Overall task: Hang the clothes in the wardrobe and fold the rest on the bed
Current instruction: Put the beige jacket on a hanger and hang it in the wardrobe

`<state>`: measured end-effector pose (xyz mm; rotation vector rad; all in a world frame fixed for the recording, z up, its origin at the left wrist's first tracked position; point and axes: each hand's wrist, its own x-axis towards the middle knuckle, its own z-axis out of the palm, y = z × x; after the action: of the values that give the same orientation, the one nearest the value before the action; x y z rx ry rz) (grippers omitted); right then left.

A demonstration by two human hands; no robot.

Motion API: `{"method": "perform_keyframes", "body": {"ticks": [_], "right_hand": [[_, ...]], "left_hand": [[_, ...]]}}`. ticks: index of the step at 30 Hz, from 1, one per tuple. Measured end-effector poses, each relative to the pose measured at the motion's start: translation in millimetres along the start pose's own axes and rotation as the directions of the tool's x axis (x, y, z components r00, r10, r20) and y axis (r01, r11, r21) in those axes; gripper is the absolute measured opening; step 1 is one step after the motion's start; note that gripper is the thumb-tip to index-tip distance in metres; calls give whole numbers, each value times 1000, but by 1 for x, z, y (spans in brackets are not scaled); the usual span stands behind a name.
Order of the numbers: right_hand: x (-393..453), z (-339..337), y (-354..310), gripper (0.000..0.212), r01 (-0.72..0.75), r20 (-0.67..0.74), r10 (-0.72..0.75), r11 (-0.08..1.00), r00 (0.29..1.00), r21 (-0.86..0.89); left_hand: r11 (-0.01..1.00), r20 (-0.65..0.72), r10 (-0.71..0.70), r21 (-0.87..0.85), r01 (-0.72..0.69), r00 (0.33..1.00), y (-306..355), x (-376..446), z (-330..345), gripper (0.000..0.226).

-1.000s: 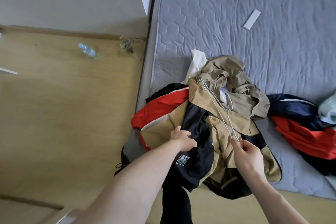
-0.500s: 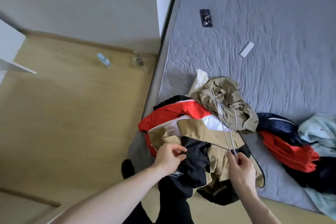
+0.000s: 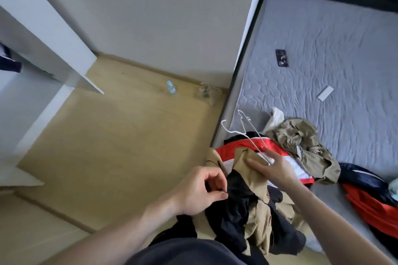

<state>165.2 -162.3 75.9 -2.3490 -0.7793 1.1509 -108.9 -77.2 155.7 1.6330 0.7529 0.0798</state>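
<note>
My left hand (image 3: pixel 199 192) pinches the black edge of a tan and black jacket (image 3: pixel 249 202) lifted off the bed's corner. My right hand (image 3: pixel 273 166) holds one end of a white wire hanger (image 3: pixel 247 131) between its fingers, the hook pointing away to the upper left, and rests on the jacket's tan part. Under them lies a red, white and black garment (image 3: pixel 265 146). A crumpled khaki garment (image 3: pixel 301 142) sits just beyond on the grey mattress (image 3: pixel 323 38). Another red and navy garment (image 3: pixel 370 198) lies at the right edge.
The open white wardrobe (image 3: pixel 43 34) stands at the far left with a dark garment (image 3: pixel 8 60) hanging inside. A plastic bottle (image 3: pixel 171 87) and a clear bag (image 3: pixel 206 91) sit on the wooden floor by the wall. A phone (image 3: pixel 281 57) and a white card (image 3: pixel 325 93) lie on the mattress.
The hanger has lifted off the khaki garment and swung left, its hook now over the bed edge. Both hands have raised the tan and black jacket. My view has tilted up toward the wardrobe.
</note>
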Motion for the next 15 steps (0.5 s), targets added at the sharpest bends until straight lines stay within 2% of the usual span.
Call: {"method": "perform_keyframes", "body": {"ticks": [2, 4, 5, 6, 10, 11, 13, 15], "right_hand": [[2, 20, -27, 83, -21, 175, 18, 1000, 984, 17], [3, 42, -48, 46, -29, 342, 4, 997, 940, 68], [3, 51, -59, 30, -9, 360, -32, 994, 932, 111], [5, 58, -70, 23, 21, 343, -73, 988, 936, 153], [1, 62, -136, 8, 102, 226, -191, 929, 955, 355], [-3, 61, -155, 10, 131, 201, -230, 903, 952, 410], [-18, 59, -194, 12, 221, 170, -334, 854, 927, 472], [-38, 59, -232, 20, 330, 180, -460, 813, 870, 480]], "left_hand": [[1000, -87, 22, -4, -22, 996, -1, -16, -27, 27], [999, -186, 47, -10, -50, 981, -5, -29, -53, 29], [998, -223, 52, -7, -55, 973, -8, -36, -64, 30], [999, -249, 51, 0, -52, 967, -12, -44, -75, 29], [1000, -310, 0, 18, 6, 951, -37, -81, -109, 19], [999, -324, -14, 26, 24, 946, -42, -90, -118, 18], [996, -320, -46, 53, 66, 946, -48, -105, -135, 19], [988, -280, -82, 101, 115, 956, -46, -113, -152, 19]]}}
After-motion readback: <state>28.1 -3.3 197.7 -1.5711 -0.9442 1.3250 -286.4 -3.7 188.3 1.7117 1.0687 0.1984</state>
